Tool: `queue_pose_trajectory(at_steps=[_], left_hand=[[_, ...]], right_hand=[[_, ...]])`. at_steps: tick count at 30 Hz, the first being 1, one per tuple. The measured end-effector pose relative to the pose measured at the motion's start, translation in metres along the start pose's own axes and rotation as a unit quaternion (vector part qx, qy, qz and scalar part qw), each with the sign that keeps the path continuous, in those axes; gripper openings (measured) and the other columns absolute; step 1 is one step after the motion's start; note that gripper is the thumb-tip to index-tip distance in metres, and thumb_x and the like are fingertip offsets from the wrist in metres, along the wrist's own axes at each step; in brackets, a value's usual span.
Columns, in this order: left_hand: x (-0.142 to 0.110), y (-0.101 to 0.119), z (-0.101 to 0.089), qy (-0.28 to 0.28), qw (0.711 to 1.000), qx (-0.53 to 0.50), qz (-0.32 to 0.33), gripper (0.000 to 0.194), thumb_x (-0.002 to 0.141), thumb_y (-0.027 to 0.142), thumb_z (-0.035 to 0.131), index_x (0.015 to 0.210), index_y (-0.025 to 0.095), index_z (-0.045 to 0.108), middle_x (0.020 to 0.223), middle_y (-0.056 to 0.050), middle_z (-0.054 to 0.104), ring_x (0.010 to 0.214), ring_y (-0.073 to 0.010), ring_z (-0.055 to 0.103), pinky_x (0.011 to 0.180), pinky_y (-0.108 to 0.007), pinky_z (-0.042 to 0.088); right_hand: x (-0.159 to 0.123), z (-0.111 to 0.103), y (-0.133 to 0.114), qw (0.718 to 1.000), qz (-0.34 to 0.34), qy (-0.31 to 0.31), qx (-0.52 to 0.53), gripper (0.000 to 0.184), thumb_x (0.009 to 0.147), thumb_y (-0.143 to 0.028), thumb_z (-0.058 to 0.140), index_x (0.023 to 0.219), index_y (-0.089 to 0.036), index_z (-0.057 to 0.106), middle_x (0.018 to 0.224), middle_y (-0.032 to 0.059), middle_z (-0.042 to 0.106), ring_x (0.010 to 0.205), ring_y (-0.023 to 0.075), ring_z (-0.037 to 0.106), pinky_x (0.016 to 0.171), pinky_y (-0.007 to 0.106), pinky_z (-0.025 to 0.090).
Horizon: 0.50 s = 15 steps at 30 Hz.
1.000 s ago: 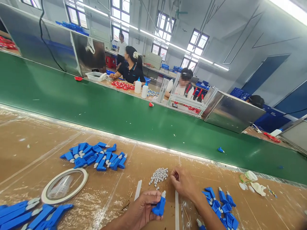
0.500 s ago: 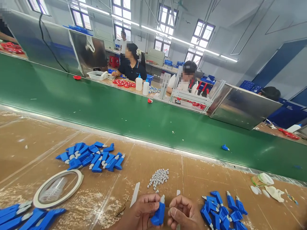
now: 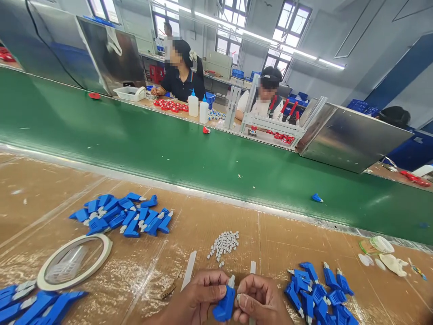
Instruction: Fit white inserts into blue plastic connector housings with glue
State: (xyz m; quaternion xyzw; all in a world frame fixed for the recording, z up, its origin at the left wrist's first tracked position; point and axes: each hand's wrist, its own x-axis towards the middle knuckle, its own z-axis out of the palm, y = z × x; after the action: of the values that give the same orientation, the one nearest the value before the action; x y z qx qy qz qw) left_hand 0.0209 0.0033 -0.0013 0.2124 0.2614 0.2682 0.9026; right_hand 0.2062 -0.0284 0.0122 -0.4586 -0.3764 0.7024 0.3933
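A green conveyor belt (image 3: 189, 158) is running across the view, carrying a small blue piece (image 3: 317, 197). Two white bottles (image 3: 198, 106) are standing on the far bench, where two people are sitting. A ring of tape (image 3: 72, 262) is lying on the brown table (image 3: 40, 189).

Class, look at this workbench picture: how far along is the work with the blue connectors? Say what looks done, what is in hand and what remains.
Possibly done: the blue pile at left, pieces white-tipped, though that is a guess. In hand: the left hand grips one blue connector, the right hand pinching at its white tip. Left: many small white pieces and the blue pile at right.
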Motion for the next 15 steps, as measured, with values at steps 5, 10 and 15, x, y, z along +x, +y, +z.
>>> queue_pose_trajectory(at_steps=[5,10,15], left_hand=[[0.003,-0.004,-0.002,0.003,1.0,-0.009,0.013,0.032,0.064,0.039,0.084,0.071,0.013,0.068,0.063,-0.004,0.063,0.054,-0.0121,0.058,0.054,-0.024,0.048],[0.007,-0.007,-0.003,0.009,1.0,-0.01,0.007,0.032,0.063,0.04,0.083,0.065,0.014,0.065,0.054,-0.001,0.06,0.046,-0.0116,0.057,0.043,-0.021,0.042],[0.004,0.003,0.003,0.025,0.999,0.013,-0.038,0.029,0.065,0.038,0.078,0.058,0.014,0.062,0.049,-0.001,0.06,0.038,-0.0088,0.054,0.036,-0.018,0.034]], right_hand=[[0.0,0.001,-0.002,0.999,0.007,0.05,0.004,0.044,0.059,-0.052,0.089,0.069,-0.013,0.069,0.054,0.0009,0.068,0.047,0.0086,0.062,0.046,0.016,0.043],[-0.007,-0.006,-0.005,0.995,-0.015,0.056,-0.076,0.04,0.072,-0.052,0.082,0.081,-0.015,0.071,0.061,0.0045,0.073,0.053,0.0123,0.065,0.054,0.022,0.051],[-0.011,-0.009,0.0,0.991,-0.026,0.055,-0.119,0.038,0.079,-0.053,0.076,0.085,-0.016,0.069,0.067,0.0065,0.073,0.06,0.0165,0.069,0.059,0.026,0.053]])
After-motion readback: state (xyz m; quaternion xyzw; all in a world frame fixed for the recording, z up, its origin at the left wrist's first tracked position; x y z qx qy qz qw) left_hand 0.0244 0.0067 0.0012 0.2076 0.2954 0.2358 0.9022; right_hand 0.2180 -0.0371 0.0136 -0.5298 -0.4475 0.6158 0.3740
